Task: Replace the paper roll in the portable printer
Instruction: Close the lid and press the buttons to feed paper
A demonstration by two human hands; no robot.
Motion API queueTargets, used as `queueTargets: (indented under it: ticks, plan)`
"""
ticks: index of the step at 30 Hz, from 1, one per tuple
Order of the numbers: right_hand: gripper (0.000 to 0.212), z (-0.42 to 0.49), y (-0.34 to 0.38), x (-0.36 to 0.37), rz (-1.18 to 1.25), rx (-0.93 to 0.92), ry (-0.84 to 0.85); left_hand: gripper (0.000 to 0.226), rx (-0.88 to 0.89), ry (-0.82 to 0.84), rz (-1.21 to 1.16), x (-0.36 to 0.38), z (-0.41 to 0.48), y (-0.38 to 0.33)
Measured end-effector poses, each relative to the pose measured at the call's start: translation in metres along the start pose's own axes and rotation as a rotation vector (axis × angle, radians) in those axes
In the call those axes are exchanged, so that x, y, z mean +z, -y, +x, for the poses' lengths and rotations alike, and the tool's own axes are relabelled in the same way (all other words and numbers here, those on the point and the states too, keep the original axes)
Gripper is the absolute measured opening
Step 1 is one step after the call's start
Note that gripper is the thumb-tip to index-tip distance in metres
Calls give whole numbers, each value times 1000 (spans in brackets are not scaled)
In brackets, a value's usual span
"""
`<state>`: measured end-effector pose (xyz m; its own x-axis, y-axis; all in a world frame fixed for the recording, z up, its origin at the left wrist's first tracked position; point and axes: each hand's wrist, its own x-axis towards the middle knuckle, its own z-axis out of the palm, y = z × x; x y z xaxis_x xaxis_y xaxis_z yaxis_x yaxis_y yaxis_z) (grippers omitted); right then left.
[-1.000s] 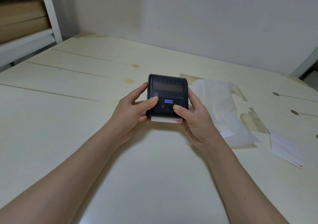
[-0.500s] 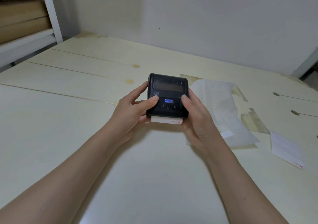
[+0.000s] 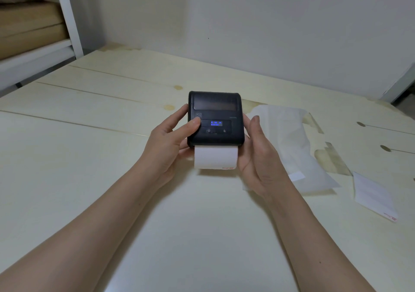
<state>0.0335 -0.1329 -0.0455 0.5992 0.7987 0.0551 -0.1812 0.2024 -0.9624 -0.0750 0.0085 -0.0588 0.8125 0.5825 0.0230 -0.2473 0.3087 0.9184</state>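
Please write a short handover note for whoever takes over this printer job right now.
Left hand: grips the portable printer from its left side, thumb on the front panel.
Right hand: cups the printer's right side, thumb lifted off.
Printer: lid shut, display lit, a white paper strip feeding out of the near slot.
Beside it on the table: a translucent wrapper and a loose paper slip.
Done: new roll appears loaded.
Left: tear off the strip, set the printer down.

Black portable printer lid closed, display lit; white paper strip protruding from near edge.
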Motion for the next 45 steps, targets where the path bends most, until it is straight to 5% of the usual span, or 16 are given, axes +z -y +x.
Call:
queueTargets:
  ticks: [7, 13, 26, 30, 35, 45]
  plan:
    - [106, 2, -6, -5, -91, 125, -36, 54, 1, -63, -36, -5, 2, -1]
    - [108, 3, -8, -5, -77, 163, -12, 55, -10, -79, -22, -6, 3, 1]
    - [77, 0, -7, -4, -122, 176, -6, 55, -27, -163, 21, -7, 8, 5]
    - [38, -5, -3, 0, -210, 230, -58, 55, -14, -180, 128, -6, 9, 5]
    - [31, -9, 0, 1, -593, 75, -214, 50, 26, -201, 298, -6, 9, 6]
    - [28, -18, -6, 4, -579, 32, -417, 42, 106, -376, 803, -21, 8, 9]
